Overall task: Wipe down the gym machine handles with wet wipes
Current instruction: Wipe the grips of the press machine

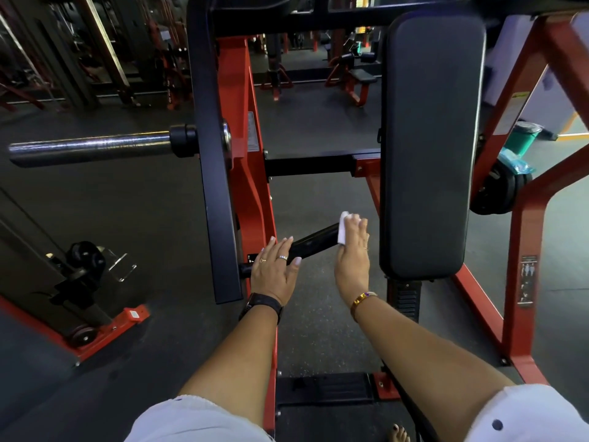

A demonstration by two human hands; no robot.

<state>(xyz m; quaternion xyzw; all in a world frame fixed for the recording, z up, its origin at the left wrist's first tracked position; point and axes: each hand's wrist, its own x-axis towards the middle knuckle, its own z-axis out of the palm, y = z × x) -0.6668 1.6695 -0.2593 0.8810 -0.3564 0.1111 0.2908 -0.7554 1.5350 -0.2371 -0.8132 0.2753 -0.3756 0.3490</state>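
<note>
One handle was mid-wipe, as I read it. Landmark: the big black pad [430, 138], standing upright. The handle [314, 240], a black bar, stuck out just left of the pad's lower half, angled up toward it. The left hand [274, 269] lay on the bar's end away from the pad, fingers straight & flat across it, gripping nothing. The right hand [352, 250] sat btw that hand and the pad, at the bar's pad-side tip, wrist approx straight. Its fingers were bent over the wet wipe [343, 229], clamping it on the tip. Thumb was hidden, so I couldn't judge how tight. Next move, imo: drag the wipe along the bar away from the pad. The left hand must lift off so the covered stretch gets cleaned too.
</note>
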